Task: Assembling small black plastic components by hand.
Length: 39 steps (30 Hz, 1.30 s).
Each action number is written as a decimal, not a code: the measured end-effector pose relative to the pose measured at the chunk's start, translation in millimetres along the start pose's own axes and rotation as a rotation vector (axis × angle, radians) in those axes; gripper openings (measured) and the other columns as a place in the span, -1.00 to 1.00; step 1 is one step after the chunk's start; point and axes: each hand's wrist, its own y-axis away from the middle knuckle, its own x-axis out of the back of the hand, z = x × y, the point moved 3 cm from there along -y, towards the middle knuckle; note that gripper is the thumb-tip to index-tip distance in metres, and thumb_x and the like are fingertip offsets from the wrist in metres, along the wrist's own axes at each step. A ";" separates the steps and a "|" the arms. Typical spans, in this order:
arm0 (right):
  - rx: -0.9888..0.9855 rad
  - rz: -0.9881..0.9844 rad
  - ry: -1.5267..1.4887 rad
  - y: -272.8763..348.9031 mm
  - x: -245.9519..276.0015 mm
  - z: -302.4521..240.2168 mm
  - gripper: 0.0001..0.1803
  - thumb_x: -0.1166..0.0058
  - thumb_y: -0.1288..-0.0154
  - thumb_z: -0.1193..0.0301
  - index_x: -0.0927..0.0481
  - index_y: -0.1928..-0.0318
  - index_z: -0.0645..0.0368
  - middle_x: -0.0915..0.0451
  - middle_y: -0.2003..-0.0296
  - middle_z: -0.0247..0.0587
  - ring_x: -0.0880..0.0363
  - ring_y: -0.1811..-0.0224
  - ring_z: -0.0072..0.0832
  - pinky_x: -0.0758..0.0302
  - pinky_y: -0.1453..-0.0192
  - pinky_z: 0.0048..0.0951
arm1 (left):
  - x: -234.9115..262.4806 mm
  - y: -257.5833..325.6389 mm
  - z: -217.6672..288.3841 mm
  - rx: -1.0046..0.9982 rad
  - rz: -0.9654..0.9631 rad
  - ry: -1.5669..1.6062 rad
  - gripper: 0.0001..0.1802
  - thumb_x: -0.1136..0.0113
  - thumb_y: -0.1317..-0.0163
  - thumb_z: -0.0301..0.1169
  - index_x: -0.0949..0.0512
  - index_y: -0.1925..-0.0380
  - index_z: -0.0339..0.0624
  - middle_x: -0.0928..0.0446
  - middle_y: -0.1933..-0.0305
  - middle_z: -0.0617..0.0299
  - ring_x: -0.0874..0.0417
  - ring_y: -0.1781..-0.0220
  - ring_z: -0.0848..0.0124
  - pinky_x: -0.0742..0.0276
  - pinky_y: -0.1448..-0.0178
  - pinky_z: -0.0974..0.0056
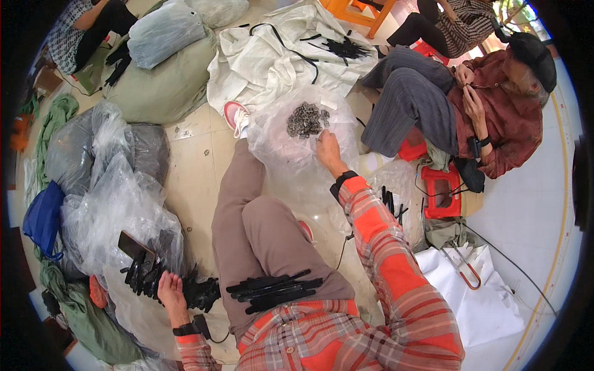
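Right hand (pixel 328 150) is at the near edge of the pile of small metal pieces (pixel 304 120), which sits on clear plastic (pixel 275 139) beyond the knees; its fingers are bunched, but cannot tell if they pinch a piece; left hand (pixel 172 292) is among the black strips (pixel 202 294) at the person's left, fingers loosely bent, grip on a strip not confirmable; more strips, the lap bundle (pixel 275 290), lie across the thighs; step in hand reads as picking a metal piece, maybe with a strip taken in parallel; next move likely calls for a fingertip pinch on one piece without dragging its neighbours; right fingertips are too small to resolve; single pieces blur together; dark flat object (pixel 135 246) by the left strips is unclear; co-worker's hand (pixel 474 108) hides whatever it works on; people at the top are cut off by the rim.
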 end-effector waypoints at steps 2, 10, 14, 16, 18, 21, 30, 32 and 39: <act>0.026 0.000 -0.154 14.4 12.7 -18.6 -0.81 -0.04 -0.02 0.48 -0.44 0.30 0.27 -0.48 0.50 -0.05 -0.49 0.41 -0.20 -0.43 0.31 -0.29 | -34.0 28.2 10.2 -0.105 -0.214 -0.101 -0.76 -0.06 -0.16 -0.49 -0.44 0.15 -0.26 -0.49 0.35 0.22 -0.53 0.37 0.45 -0.50 0.25 0.40; 0.207 -0.622 -0.691 160.2 184.9 -227.8 -0.71 -0.06 -0.04 0.52 -0.38 0.18 0.28 -0.50 0.52 -0.17 -0.48 0.51 -0.55 -0.41 0.43 -0.50 | -206.6 227.8 38.3 -0.955 -0.910 -0.658 -0.67 -0.10 -0.03 -0.65 -0.45 0.13 -0.31 -0.49 0.29 0.19 -0.56 0.29 0.42 -0.48 0.18 0.38; 0.235 -0.901 -0.832 204.3 192.7 -247.8 -0.66 -0.03 -0.06 0.53 -0.30 0.12 0.26 -0.49 0.55 -0.12 -0.52 0.53 -0.52 -0.42 0.46 -0.51 | -172.6 248.0 31.4 -1.206 -0.917 -0.780 -0.68 -0.06 -0.05 -0.70 -0.44 0.13 -0.37 -0.48 0.21 0.18 -0.57 0.24 0.42 -0.49 0.15 0.38; 0.151 -0.976 -1.019 222.3 195.7 -255.2 -0.71 -0.02 -0.08 0.52 -0.31 0.16 0.27 -0.50 0.52 -0.11 -0.52 0.51 -0.53 -0.42 0.46 -0.51 | -148.7 234.2 22.7 -0.791 -0.956 -0.534 -0.67 -0.07 -0.04 -0.68 -0.46 0.13 -0.31 -0.51 0.29 0.18 -0.57 0.28 0.44 -0.50 0.17 0.38; 0.076 -1.055 -1.204 237.9 199.2 -261.8 -0.77 -0.01 -0.10 0.52 -0.33 0.21 0.28 -0.50 0.49 -0.09 -0.53 0.50 -0.54 -0.43 0.46 -0.52 | -126.3 232.2 19.6 -0.515 -0.963 -0.314 -0.73 -0.04 -0.09 -0.68 -0.44 0.15 -0.41 -0.52 0.23 0.10 -0.60 0.23 0.35 -0.53 0.13 0.38; 0.426 -0.827 -0.512 256.3 169.8 -232.9 -0.85 0.00 -0.09 0.50 -0.41 0.29 0.24 -0.47 0.37 -0.08 -0.50 0.34 -0.33 -0.43 0.31 -0.33 | -98.5 226.6 17.5 -0.178 -0.873 0.009 -0.72 -0.06 -0.08 -0.68 -0.43 0.15 -0.41 -0.53 0.27 0.09 -0.61 0.22 0.25 -0.60 0.14 0.29; 0.901 -0.579 0.007 303.3 132.8 -215.3 -0.80 -0.08 0.02 0.48 -0.45 0.32 0.17 -0.42 0.41 -0.12 -0.38 0.30 -0.19 -0.31 0.25 -0.23 | -68.0 249.2 13.5 -0.284 -0.900 0.091 -0.72 -0.09 -0.09 -0.65 -0.44 0.15 -0.43 -0.53 0.29 0.08 -0.62 0.23 0.26 -0.61 0.16 0.28; 0.899 -0.622 -0.008 299.4 135.2 -215.5 -0.78 -0.12 0.02 0.47 -0.45 0.31 0.18 -0.42 0.41 -0.12 -0.39 0.31 -0.19 -0.32 0.26 -0.21 | -69.2 249.4 12.6 -0.233 -0.908 0.081 -0.72 -0.07 -0.11 -0.61 -0.42 0.12 -0.40 -0.52 0.27 0.12 -0.61 0.22 0.30 -0.60 0.15 0.31; 0.306 -0.881 -0.580 276.4 153.1 -210.6 -0.86 -0.09 -0.08 0.45 -0.50 0.36 0.25 -0.50 0.51 -0.16 -0.48 0.47 -0.36 -0.40 0.39 -0.38 | -69.6 231.2 0.4 0.303 -0.982 0.410 -0.64 -0.05 -0.18 -0.46 -0.34 0.01 -0.31 -0.50 0.24 0.18 -0.59 0.26 0.43 -0.57 0.19 0.43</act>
